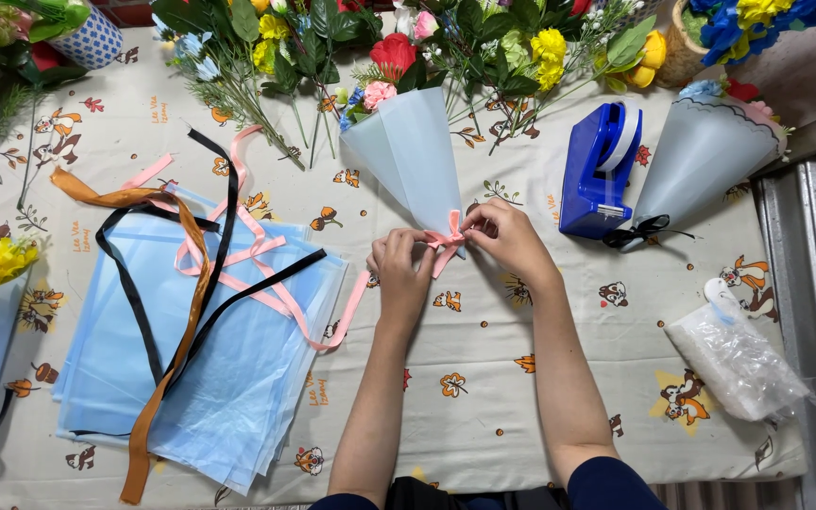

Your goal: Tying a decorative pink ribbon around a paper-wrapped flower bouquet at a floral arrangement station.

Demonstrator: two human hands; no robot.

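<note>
**Pink ribbon bow on a blue paper cone: getting the knot snug**

Pink ribbon point(448, 242) sits right at the narrow tip of the blue cone point(415, 151), which lies on the bench point(521, 397) with a few flowers point(392, 59) poking out of its wide end.

Head view: the left hand point(400, 267) pinches one side of the bow, grip closed on the ribbon, and the right hand point(505, 236) has the other side between fingertips, also closed on it. Both hands are touching the cone's tip.

My take: pull both loops outward evenly while keeping the knot pressed on the tip, so the paper doesn't crumple or slide out. Match the loops before the final tug.

Spare ribbons point(202, 257) lie on the blue sheets point(238, 397) to the left; a tape dispenser point(599, 170) and a finished cone point(701, 156) sit to the right.
</note>
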